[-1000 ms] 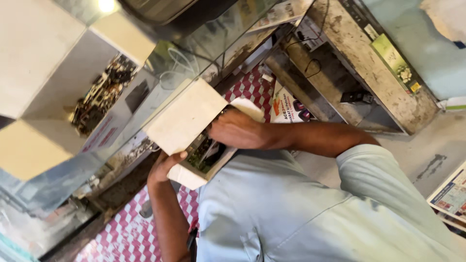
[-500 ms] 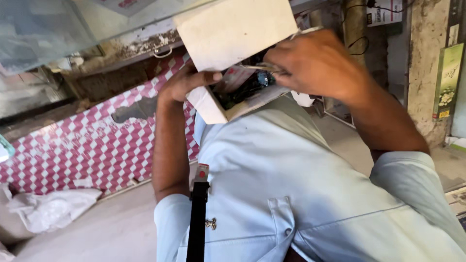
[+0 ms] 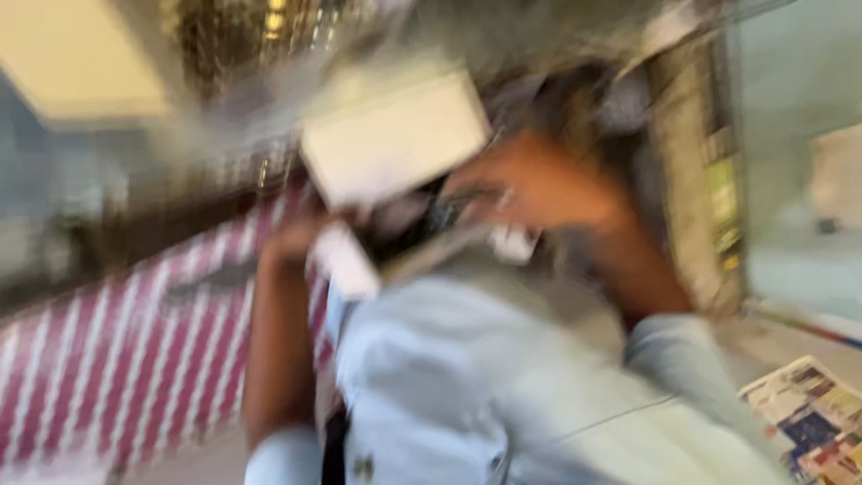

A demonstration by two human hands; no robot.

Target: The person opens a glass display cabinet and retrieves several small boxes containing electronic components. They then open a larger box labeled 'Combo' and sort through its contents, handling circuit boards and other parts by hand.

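Blurrily, white box [image 3: 391, 144] in both hands, left hand [image 3: 292, 241], right hand [image 3: 530, 184]

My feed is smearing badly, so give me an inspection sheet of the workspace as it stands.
Surface: pale floor, blurred.
Job's things: white box with lid raised, dark contents unclear.
Clutter: printed paper at lower right.
Grippers: left hand at the box's lower left edge; right hand at its opening; what the fingers grip cannot be told.
Cables: nothing seen.
Surroundings: red and white patterned panel on the left, worn post on the right, pale blue shirt in the foreground.
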